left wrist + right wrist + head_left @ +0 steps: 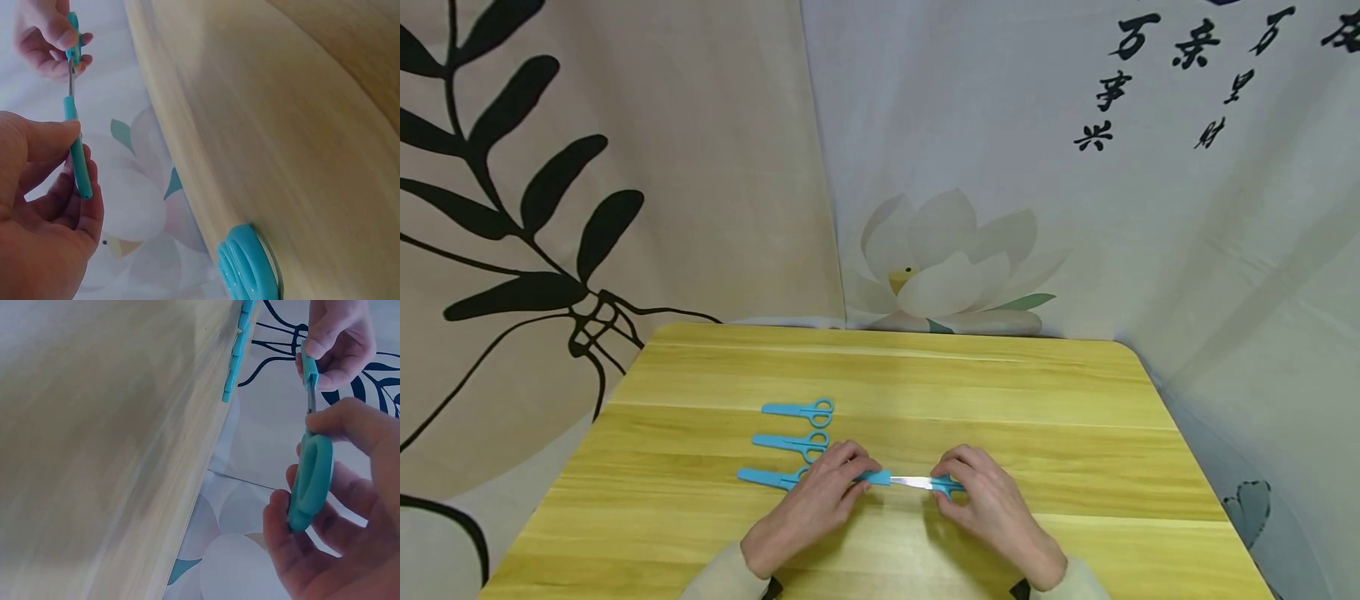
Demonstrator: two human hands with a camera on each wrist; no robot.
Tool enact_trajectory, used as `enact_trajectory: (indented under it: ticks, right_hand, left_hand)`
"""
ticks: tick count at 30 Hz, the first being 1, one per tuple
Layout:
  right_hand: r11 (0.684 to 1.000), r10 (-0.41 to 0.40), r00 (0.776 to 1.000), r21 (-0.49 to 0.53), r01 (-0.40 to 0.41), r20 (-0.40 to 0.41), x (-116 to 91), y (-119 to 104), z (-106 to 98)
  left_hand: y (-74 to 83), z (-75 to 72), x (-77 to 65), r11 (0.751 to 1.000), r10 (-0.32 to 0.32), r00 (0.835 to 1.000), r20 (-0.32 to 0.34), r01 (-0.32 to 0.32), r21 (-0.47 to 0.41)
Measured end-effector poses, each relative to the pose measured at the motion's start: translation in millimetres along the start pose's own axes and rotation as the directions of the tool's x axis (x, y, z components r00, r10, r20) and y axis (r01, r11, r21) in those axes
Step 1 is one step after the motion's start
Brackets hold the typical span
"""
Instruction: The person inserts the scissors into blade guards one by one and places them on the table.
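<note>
A pair of scissors with blue handles (315, 478) is held between my two hands above the table. My right hand (988, 504) grips the handles with thumb and fingers. Part of the metal blades (912, 482) shows between the hands, and their tips are inside a blue sheath (76, 150). My left hand (823, 500) pinches that sheath between thumb and fingers. Just beyond the left hand lie three sheathed blue scissors in a column: the far pair (797, 410), the middle pair (786, 442) and the near pair (767, 477), whose handle is partly hidden by the left hand.
The wooden table (1037, 400) has rounded far corners. Behind it hangs a pale curtain (730, 167) printed with dark leaves, a lotus flower and black characters. All three lying scissors point their sheaths to the left.
</note>
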State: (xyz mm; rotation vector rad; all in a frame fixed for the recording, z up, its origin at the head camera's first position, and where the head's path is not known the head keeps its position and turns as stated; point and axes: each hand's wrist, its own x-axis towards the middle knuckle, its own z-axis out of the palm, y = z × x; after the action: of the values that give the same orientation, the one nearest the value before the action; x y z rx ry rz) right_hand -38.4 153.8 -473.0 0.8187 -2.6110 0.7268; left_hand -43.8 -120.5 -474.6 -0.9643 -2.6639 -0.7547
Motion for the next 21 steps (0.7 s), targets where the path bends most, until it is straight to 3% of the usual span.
enact_trajectory:
  ticks: [21]
  right_hand:
    - [0.999, 0.041, 0.997, 0.020, -0.043, 0.060, 8.9, -5.5, 0.5]
  left_hand:
    - [-0.5, 1.0, 3.7, 1.000, 0.016, 1.000, 0.004, -0.016, -0.012]
